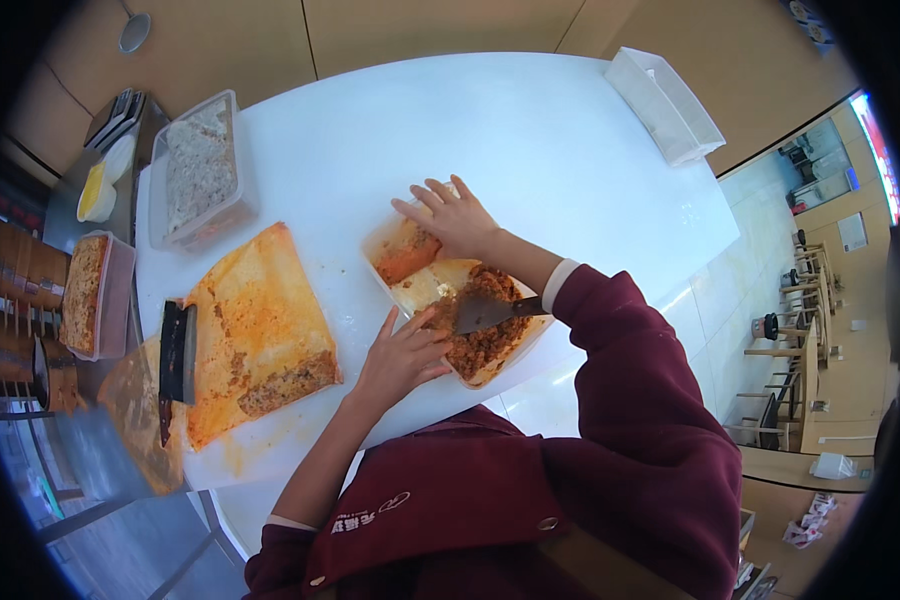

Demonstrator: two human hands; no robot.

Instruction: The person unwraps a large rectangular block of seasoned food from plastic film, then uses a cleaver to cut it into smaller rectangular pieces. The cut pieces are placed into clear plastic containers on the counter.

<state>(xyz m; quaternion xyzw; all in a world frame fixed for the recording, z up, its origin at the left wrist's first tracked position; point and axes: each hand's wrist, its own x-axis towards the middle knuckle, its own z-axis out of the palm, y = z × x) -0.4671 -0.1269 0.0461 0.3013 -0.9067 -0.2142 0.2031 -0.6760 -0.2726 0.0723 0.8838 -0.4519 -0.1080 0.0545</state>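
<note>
In front of me a clear plastic tub (514, 367) holds dark reddish minced filling (474, 358), an orange mass at its far end and a pale sheet (424, 289) across the middle. A flat spatula (487, 313) with a dark handle rests on the filling. My right hand (456, 223) lies with spread fingers over the tub's far end; its underside is hidden. At the tub's near left side is my left hand (409, 354), fingers apart, the tips over the filling beside the spatula blade. Further left, an orange-stained sheet (259, 300) carries a strip of mince (289, 384) along its near edge.
A black-handled scraper (177, 351) overlaps the stained sheet's left edge. Beyond it are a tub of greyish filling (201, 169) and a tub of brown filling (99, 300). A white bin (664, 105) stands at the white table's (450, 112) far right corner.
</note>
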